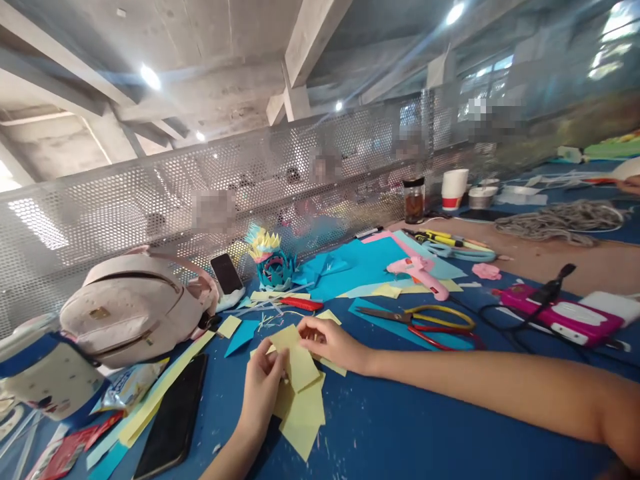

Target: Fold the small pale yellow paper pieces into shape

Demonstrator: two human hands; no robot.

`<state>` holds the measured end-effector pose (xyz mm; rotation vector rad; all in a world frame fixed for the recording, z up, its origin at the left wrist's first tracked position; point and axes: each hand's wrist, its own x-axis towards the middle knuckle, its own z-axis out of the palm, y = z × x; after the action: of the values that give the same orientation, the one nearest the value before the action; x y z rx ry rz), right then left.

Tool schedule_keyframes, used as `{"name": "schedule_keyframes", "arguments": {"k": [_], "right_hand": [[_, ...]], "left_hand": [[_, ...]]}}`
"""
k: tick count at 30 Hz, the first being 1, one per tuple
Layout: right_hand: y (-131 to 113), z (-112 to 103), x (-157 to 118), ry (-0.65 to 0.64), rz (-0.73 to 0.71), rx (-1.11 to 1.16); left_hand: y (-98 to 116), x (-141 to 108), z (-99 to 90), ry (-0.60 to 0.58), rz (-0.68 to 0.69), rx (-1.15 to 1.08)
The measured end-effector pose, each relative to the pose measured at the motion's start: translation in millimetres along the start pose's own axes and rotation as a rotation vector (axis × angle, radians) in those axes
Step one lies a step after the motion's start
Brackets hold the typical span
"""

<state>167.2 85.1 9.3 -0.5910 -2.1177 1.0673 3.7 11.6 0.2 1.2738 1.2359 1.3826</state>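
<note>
Both hands meet over a few yellow paper pieces on the blue table. My left hand (264, 377) pinches the left edge of a yellow paper piece (300, 367), its fingers closed. On the upper edge of that same piece, my right hand (330, 340) has its thumb and fingers pressed together. Beneath it lie further yellow papers (306, 417), partly covered. A blue paper piece (242, 337) and a small yellow square (229, 327) lie just left of my hands. To the right, scissors with yellow and red handles (440, 319) rest on blue paper.
A pink glue gun (419, 272) lies on blue sheets (357, 267) behind the scissors. Further back stands a folded-paper model (274, 267). On the left are a pink backpack (133, 303), a dark phone (175, 417) and a large cup (50, 373). A magenta power strip (563, 313) lies right.
</note>
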Motion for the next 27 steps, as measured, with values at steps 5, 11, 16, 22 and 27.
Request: {"name": "schedule_keyframes", "arguments": {"k": [5, 11, 16, 22, 27], "right_hand": [[8.5, -4.2, 2.9, 0.027, 0.044, 0.174], [6.1, -6.8, -0.3, -0.002, -0.059, 0.190], [-1.1, -5.2, -2.6, -0.005, -0.065, 0.096], [-1.4, -3.9, -4.8, -0.005, -0.008, 0.068], [6.9, -0.5, -1.5, -0.073, 0.058, 0.223]], "left_hand": [[2.4, -3.0, -0.7, 0.019, -0.072, 0.034], [-5.1, -4.0, -14.4, 0.031, 0.024, 0.237], [-0.9, -3.5, -12.2, -0.042, 0.109, 0.266], [2.3, -6.0, -5.6, -0.035, 0.229, 0.326], [1.7, -6.4, -2.4, -0.024, 0.221, 0.206]]}}
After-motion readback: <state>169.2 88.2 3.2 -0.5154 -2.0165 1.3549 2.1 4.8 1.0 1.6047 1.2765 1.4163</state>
